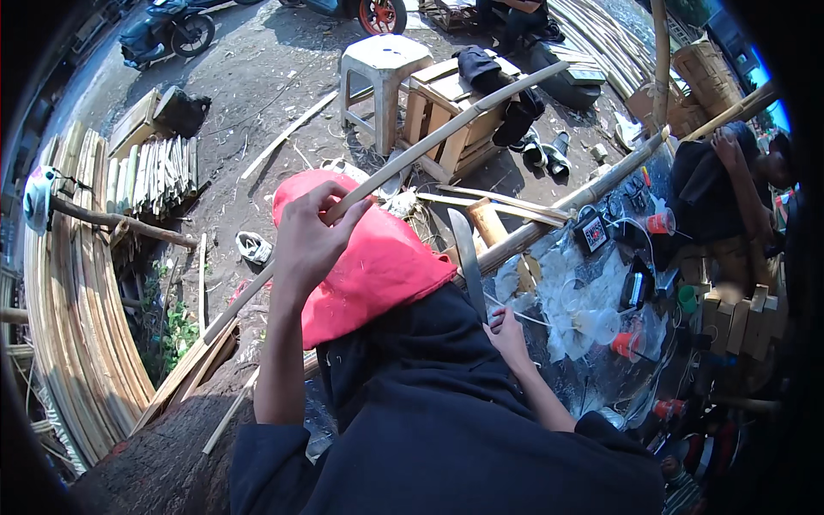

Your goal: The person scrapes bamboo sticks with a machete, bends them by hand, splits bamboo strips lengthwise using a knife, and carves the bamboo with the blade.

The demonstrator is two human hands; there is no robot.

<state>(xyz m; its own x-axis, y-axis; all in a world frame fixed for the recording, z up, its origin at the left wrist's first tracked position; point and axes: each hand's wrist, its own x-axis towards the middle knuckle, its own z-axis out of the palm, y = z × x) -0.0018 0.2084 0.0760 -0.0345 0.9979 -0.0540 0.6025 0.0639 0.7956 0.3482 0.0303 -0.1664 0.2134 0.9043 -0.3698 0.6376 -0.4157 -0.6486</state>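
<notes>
My left hand [316, 236] is raised over my lap, its thumb and fingers closed around a long, narrow bamboo strip [446, 124]. The strip slants from low on the left up to the far right. A red cloth [378, 257] lies across my lap beneath that hand. To the right, my right hand [507, 336] is closed at the lower end of a machete [469, 262]. Its broad blade points up and away from me, apart from the strip. The machete's handle is mostly hidden by the hand.
Long split bamboo [81, 292] is stacked at the left. A white plastic stool [384, 64] and a wooden crate [451, 129] stand ahead. Cups and a black speaker box [592, 232] lie on the right-hand surface. Another person [721, 189] sits at the far right.
</notes>
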